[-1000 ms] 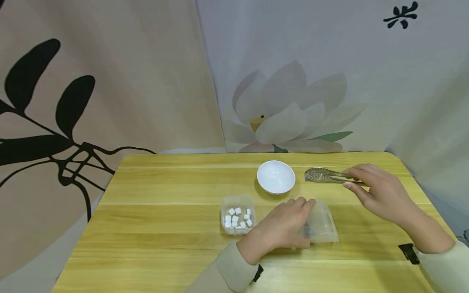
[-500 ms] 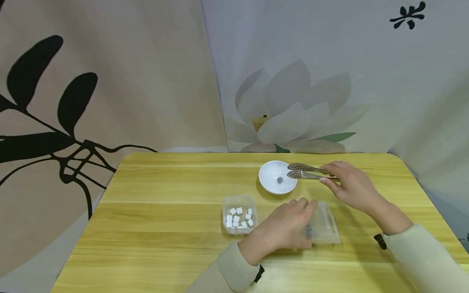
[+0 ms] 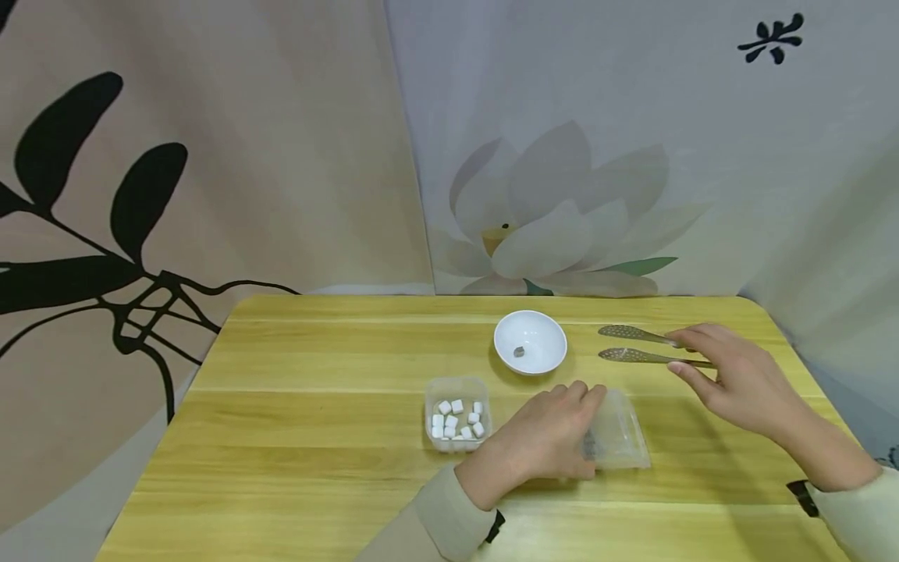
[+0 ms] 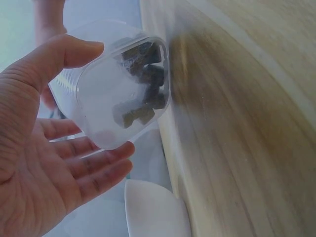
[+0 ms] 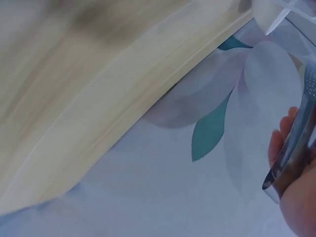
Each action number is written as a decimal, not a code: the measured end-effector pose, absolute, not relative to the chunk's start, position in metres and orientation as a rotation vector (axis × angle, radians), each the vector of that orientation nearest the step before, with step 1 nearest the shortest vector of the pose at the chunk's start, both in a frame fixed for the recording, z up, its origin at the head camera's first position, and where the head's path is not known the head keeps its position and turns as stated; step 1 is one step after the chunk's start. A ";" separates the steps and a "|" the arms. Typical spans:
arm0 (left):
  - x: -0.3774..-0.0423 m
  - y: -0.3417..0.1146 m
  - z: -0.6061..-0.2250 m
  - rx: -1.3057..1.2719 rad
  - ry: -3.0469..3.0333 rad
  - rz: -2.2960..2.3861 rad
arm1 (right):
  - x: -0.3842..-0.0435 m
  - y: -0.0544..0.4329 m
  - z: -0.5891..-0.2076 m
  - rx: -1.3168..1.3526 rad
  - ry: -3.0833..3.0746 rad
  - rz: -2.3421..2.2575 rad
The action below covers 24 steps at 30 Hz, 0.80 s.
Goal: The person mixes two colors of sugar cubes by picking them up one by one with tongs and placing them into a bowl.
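My left hand grips a clear plastic container, thumb on one side and fingers on the other. Dark grey cubes lie inside it toward the table side in the left wrist view. My right hand pinches metal tongs between thumb and fingers, off to the right of the white bowl. The perforated ends of the tongs are spread apart, with nothing between them. One small grey cube lies in the white bowl.
Left of my left wrist, a second clear plastic container holds several white cubes. All this stands on a wooden table. A printed curtain hangs right behind the table's back edge.
The tongs closed up at first, then reached over the bowl and opened; a grey cube dropped into it. My right hand has since drawn back right. The left hand stays put.
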<state>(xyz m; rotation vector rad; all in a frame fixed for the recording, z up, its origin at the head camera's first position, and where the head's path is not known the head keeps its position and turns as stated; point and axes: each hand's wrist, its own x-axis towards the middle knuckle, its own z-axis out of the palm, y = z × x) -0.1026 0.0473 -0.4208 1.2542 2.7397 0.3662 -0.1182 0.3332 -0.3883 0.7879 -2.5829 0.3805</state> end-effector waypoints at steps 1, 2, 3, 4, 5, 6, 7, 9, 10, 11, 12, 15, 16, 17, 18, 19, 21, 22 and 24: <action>-0.103 0.047 -0.421 1.256 2.740 0.366 | -0.116 0.337 -0.388 0.786 -2.576 0.379; -0.103 0.047 -0.421 1.255 2.742 0.364 | -0.113 0.341 -0.387 0.784 -2.570 0.377; -0.102 0.047 -0.421 1.255 2.742 0.363 | -0.110 0.345 -0.387 0.780 -2.566 0.368; -0.102 0.047 -0.421 1.254 2.744 0.361 | -0.108 0.348 -0.387 0.777 -2.562 0.364; -0.102 0.047 -0.420 1.253 2.743 0.359 | -0.105 0.351 -0.387 0.773 -2.561 0.361; -0.102 0.047 -0.420 1.253 2.744 0.357 | -0.102 0.354 -0.387 0.770 -2.559 0.354; -0.102 0.047 -0.420 1.252 2.744 0.354 | -0.099 0.357 -0.387 0.771 -2.555 0.347; -0.102 0.047 -0.420 1.250 2.746 0.350 | -0.093 0.362 -0.388 0.770 -2.550 0.327; -0.102 0.047 -0.420 1.251 2.747 0.348 | -0.091 0.364 -0.388 0.772 -2.545 0.322; -0.102 0.047 -0.420 1.251 2.748 0.347 | -0.089 0.367 -0.389 0.775 -2.539 0.319; -0.102 0.047 -0.420 1.250 2.749 0.347 | -0.087 0.369 -0.390 0.780 -2.533 0.319; -0.102 0.047 -0.420 1.250 2.752 0.347 | -0.082 0.374 -0.392 0.796 -2.515 0.330; -0.102 0.046 -0.420 1.251 2.752 0.347 | -0.081 0.375 -0.393 0.800 -2.510 0.334; -0.102 0.046 -0.420 1.252 2.753 0.348 | -0.080 0.377 -0.394 0.807 -2.506 0.342; -0.102 0.046 -0.420 1.254 2.753 0.350 | -0.079 0.378 -0.395 0.812 -2.504 0.346; -0.102 0.046 -0.420 1.256 2.753 0.350 | -0.078 0.378 -0.396 0.817 -2.502 0.346; -0.102 0.046 -0.420 1.255 2.753 0.352 | -0.076 0.379 -0.398 0.826 -2.501 0.341; -0.102 0.046 -0.420 1.255 2.752 0.355 | -0.075 0.379 -0.399 0.830 -2.502 0.340; -0.102 0.046 -0.420 1.253 2.748 0.362 | -0.074 0.378 -0.400 0.838 -2.505 0.332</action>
